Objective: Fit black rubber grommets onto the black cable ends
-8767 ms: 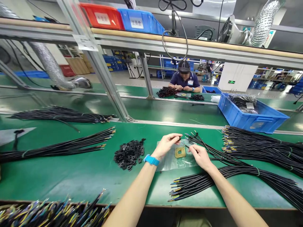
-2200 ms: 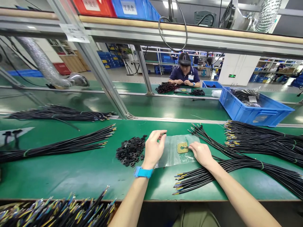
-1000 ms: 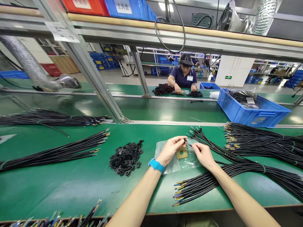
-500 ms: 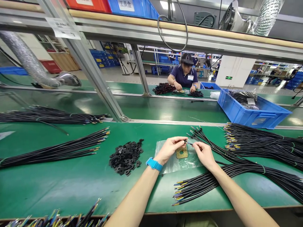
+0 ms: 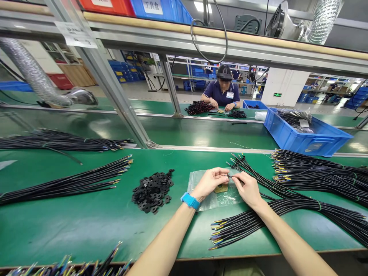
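My left hand (image 5: 212, 181), with a blue band on its wrist, is closed in a pinch around a small black piece, mostly hidden by the fingers. My right hand (image 5: 247, 188) pinches a black cable (image 5: 231, 176) close to its end, which meets the piece at my left fingertips. Below both hands lies a clear plastic bag (image 5: 201, 205) with a tan square plate (image 5: 221, 188) on it, partly covered by my left hand. Left of the bag is a heap of small flat black pieces with holes (image 5: 152, 191).
Black cable bundles with stripped coloured ends lie right (image 5: 304, 172), near front (image 5: 238, 228) and left (image 5: 71, 180). A blue crate (image 5: 310, 140) stands at the back right. A metal post (image 5: 115, 84) rises at the left. Across the bench a co-worker (image 5: 221, 90) sits handling small parts.
My hands have come closer together; the blue conductor that showed between them is now out of sight. My left hand has shifted slightly right and covers more of the tan plate.
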Demonstrator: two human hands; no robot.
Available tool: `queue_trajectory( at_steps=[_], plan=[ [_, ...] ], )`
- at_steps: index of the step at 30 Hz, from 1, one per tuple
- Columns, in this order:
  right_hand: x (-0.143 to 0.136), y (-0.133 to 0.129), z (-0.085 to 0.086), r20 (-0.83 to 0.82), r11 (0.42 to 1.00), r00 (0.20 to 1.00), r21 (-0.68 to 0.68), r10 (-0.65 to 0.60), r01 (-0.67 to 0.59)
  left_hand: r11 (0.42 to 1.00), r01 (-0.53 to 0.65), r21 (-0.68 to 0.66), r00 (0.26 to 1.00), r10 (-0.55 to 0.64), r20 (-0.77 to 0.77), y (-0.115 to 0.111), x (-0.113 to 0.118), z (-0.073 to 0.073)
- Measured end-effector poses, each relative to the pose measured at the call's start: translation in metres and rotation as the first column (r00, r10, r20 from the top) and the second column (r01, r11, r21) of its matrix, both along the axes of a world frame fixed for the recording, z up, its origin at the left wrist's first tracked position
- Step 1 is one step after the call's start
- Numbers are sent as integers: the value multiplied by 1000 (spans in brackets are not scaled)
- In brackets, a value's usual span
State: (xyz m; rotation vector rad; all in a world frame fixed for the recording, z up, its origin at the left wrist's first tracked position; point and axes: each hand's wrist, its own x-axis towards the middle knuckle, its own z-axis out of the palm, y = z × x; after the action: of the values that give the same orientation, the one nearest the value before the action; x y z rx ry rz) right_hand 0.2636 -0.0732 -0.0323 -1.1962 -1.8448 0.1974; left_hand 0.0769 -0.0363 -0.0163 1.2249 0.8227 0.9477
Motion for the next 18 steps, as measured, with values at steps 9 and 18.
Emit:
queue_trajectory(
  at_steps=[9, 18],
  plan=[
    [2, -3, -2, 153, 1000, 988, -27, 9, -5, 973, 0, 230, 980, 46, -193, -2, 2, -3],
    [4, -3, -2, 3, 953, 983, -246, 184, -178, 867, 124, 483, 953, 31, -302, -14, 8, -2]
  ],
)
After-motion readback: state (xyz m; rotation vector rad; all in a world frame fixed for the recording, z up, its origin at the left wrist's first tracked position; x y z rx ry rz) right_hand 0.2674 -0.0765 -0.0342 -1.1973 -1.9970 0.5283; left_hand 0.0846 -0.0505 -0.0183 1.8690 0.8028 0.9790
